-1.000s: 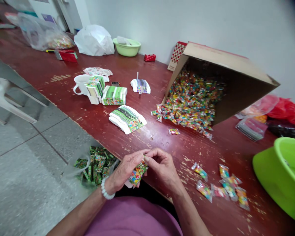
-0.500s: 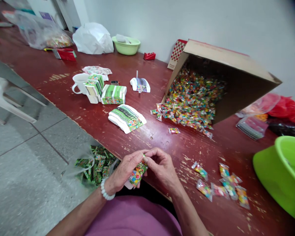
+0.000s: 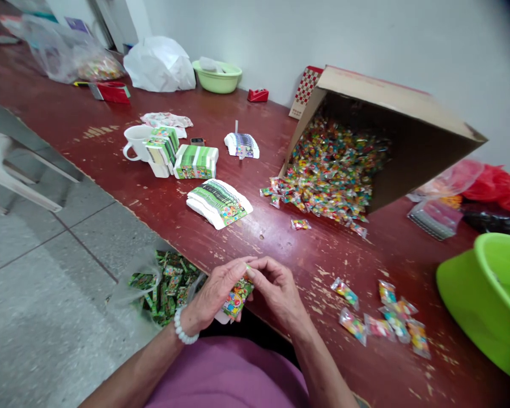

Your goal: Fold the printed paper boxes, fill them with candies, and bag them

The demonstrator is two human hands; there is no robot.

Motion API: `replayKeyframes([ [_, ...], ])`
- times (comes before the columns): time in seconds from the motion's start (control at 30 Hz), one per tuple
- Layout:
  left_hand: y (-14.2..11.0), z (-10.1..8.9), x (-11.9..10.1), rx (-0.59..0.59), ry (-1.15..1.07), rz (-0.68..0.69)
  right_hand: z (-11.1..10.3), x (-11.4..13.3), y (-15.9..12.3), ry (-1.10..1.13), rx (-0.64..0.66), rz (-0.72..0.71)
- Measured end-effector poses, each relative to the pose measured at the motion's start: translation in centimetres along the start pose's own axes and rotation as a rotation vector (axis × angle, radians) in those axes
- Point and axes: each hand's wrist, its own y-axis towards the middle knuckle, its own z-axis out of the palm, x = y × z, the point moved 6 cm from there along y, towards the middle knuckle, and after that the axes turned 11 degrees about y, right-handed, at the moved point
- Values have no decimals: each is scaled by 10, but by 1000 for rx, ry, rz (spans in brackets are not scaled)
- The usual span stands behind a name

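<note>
A small printed candy box [image 3: 237, 297], green with colourful candy pictures, is between my two hands at the table's front edge. My left hand [image 3: 216, 290] is closed round it from the left, with a pale flap showing below the palm. At the box's upper end, my right hand [image 3: 276, 284] pinches the edge between thumb and fingers. What lies inside the box is hidden. Ahead on the table rests a fanned stack of flat green cartons [image 3: 220, 204]. To the right lie several wrapped candies [image 3: 395, 324].
A tipped cardboard box [image 3: 429, 113] spills wrapped candies [image 3: 327, 175]. A green tub [image 3: 463, 294] stands at the right. A white mug [image 3: 132, 141] and bundled cartons [image 3: 196, 161] stand further left. Below the table edge, a plastic bag [image 3: 170, 289] holds green boxes; a white stool [image 3: 21, 170] stands left.
Both hands keep their hold on the candy box, with only a slight shift of the fingers at its upper end. The view has moved a little; the objects on the table stay put.
</note>
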Motion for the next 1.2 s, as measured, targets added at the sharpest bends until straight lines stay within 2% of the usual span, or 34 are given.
replayKeyframes([
  [0.23, -2, 2, 2, 38, -30, 13, 0, -3, -3, 131, 37, 43],
  [1.2, 0, 4, 11, 66, -51, 9, -2, -3, -3, 151, 5, 37],
])
